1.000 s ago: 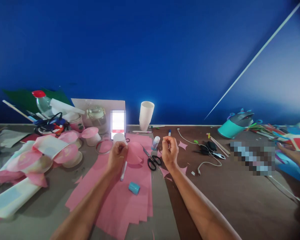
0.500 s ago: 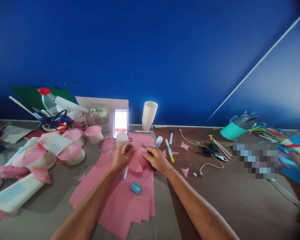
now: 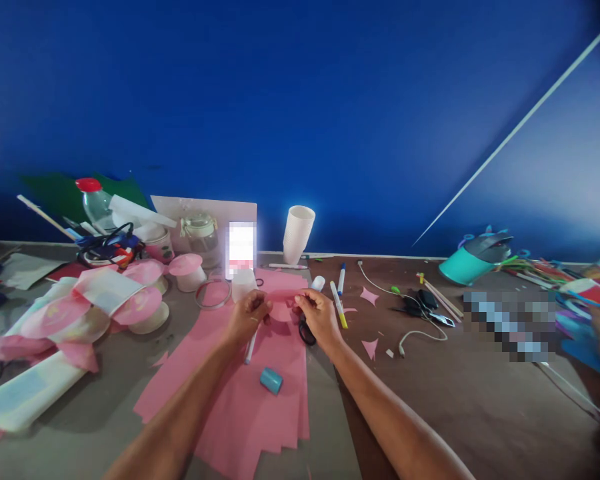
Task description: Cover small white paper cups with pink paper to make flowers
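— Behind the cluttered table (image 3: 430, 400) there is only a deep blue wall (image 3: 300, 100). What have you got hold of?

— A pink paper disc (image 3: 281, 303). My left hand (image 3: 247, 317) pinches its left edge between thumb and fingers, and my right hand (image 3: 317, 315) pinches the right edge the same way, both closed tight on it. I hold it just above the stack of pink paper sheets (image 3: 240, 407), in front of me at the middle of the table.

— How does it look?

— Flat, thin, plain pink, rounded along the bottom. I see it nearly edge-on, so the upper part is hard to judge. A white pen (image 3: 250, 347) pokes down from under my left hand; whether that hand also grips it I cannot tell.

— And the containers?

— A small white cup (image 3: 243, 283) stands just behind my left hand; I cannot see inside it. Further back, a stack of white cups (image 3: 297, 233) stands upright by the wall. Left of that is a clear jar (image 3: 200, 233) with a lid on, and a bottle with a red cap (image 3: 93, 200). Far right, a teal bucket (image 3: 463, 263) lies tipped on its side, with something grey at its mouth.

— Anything close by?

— A teal cap (image 3: 271, 381) lies on the pink sheets, black scissors (image 3: 306, 330) sit under my right hand, and a yellow-tipped marker (image 3: 338, 304) lies just right of it.
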`<state>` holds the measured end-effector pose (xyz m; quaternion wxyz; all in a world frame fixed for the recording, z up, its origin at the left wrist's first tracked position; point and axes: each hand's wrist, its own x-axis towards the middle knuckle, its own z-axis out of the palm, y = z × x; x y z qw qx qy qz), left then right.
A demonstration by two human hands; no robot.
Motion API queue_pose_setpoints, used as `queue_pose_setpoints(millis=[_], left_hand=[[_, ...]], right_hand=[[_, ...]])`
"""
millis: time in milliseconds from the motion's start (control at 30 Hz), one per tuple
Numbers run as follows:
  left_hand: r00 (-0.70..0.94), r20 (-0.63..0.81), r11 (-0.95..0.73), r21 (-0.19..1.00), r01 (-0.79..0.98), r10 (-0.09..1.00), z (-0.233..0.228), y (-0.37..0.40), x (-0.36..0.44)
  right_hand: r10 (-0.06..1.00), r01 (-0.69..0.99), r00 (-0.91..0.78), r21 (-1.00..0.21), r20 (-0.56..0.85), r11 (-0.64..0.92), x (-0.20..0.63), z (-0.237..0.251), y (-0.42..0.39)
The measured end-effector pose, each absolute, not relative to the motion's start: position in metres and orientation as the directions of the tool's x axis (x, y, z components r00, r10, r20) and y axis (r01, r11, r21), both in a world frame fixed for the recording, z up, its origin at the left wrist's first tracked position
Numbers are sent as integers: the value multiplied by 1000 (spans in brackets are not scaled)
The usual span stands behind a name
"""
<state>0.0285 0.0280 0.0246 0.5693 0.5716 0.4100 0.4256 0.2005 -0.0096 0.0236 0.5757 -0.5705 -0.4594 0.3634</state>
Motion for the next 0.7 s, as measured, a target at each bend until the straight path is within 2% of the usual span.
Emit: queue_pose_setpoints(millis=[300, 700], left_hand=[[284, -16, 23, 999, -24, 959, 27, 28, 29], [303, -16, 8, 1000, 30, 953, 25, 25, 30]], right_hand=[[972, 77, 229, -997, 42, 25, 199, 23, -12], [981, -163, 159, -983, -109, -83, 197, 26, -11]])
